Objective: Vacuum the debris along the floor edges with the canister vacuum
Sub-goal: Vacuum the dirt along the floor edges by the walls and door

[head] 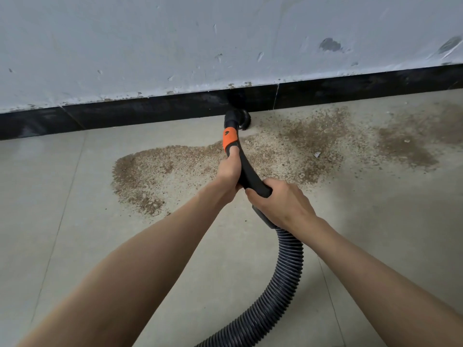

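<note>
Against the skirting (pixel 175 108), the brush (pixel 239 118) meets the debris (pixel 275 151); left hand (pixel 229 171) grasps the wand (pixel 244 169) low to steer, right hand (pixel 280 204) clenches its rear above the hose (pixel 283 284), steadying.

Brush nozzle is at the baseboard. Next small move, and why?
Probably drag the brush nozzle rightward along the black baseboard. It sits at the floor edge, and the sawdust-like debris lies thick right of it, up to the baseboard. The floor strip left of it looks clean. Left hand and right hand both grip the curved black wand, so a short sideways sweep should do.
</note>
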